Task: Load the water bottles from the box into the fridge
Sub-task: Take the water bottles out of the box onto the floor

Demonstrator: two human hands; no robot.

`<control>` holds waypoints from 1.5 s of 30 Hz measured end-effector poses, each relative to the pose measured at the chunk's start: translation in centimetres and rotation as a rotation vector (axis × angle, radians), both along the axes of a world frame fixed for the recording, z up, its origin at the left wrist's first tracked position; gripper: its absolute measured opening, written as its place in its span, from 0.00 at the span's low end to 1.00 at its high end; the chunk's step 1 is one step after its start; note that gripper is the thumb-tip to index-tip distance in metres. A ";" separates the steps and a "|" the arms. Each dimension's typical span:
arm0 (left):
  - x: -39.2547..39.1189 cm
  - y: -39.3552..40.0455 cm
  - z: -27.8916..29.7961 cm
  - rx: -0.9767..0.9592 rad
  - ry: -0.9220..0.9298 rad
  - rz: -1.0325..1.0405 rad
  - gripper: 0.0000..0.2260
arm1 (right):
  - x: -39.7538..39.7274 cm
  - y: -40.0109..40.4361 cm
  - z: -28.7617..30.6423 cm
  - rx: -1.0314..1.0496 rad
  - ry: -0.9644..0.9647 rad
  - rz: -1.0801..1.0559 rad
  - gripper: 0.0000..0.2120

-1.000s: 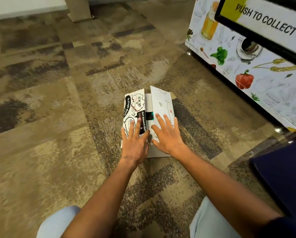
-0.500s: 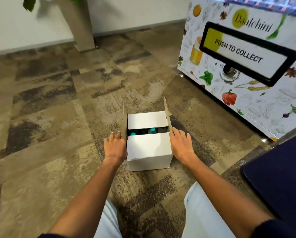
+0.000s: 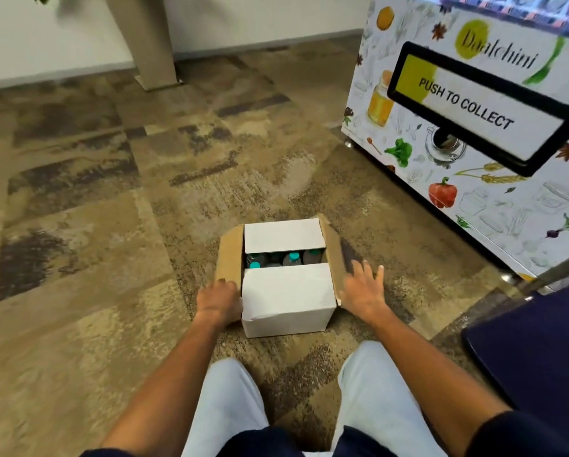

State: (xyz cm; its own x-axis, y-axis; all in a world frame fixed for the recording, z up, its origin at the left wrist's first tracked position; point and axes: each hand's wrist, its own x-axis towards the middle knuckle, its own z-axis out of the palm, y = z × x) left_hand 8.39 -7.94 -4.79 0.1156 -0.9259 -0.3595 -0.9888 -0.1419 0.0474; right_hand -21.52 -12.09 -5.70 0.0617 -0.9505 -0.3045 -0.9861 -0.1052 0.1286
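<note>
Bottles (image 3: 284, 258) upright in box (image 3: 288, 311) gap, w/ inner flaps half-covering. L hand (image 3: 219, 300) fingers curled at box's left flap; R hand (image 3: 362, 290) splayed, nearer.

The two white flaps of the box (image 3: 286, 293) cover most of what is inside — only a few bottle tops (image 3: 294, 257) show in the dark gap, too few to count the bottles. The left hand (image 3: 218, 301) has its fingertips tucked behind the brown side flap, so how they hold it is hidden. The right hand (image 3: 362, 290) is blurry. The fridge (image 3: 494, 206) is cut off at the top and right edges — its door cannot be seen.
</note>
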 end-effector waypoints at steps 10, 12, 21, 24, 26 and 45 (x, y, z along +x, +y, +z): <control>-0.4 -8.8 -2.8 0.067 0.203 -0.117 0.18 | 6.2 -10.6 -2.8 0.075 -0.356 0.144 0.17; 0.0 -10.7 -2.7 0.184 0.177 -0.150 0.17 | 6.6 -12.4 -3.2 0.225 -0.339 0.136 0.19; -1.9 -18.5 -0.7 0.799 0.306 -0.176 0.11 | 5.1 -16.6 -3.4 0.834 -0.542 0.058 0.13; -2.4 -19.4 -1.0 1.070 0.335 -0.179 0.07 | 4.3 -17.3 -3.0 1.110 -0.541 -0.052 0.13; -2.8 -19.6 -1.4 1.167 0.349 -0.158 0.11 | 4.2 -17.7 -3.1 1.299 -0.499 -0.128 0.10; -5.2 -11.0 -3.4 1.310 0.432 -0.071 0.17 | 3.8 -11.3 -4.1 1.229 -0.435 -0.074 0.11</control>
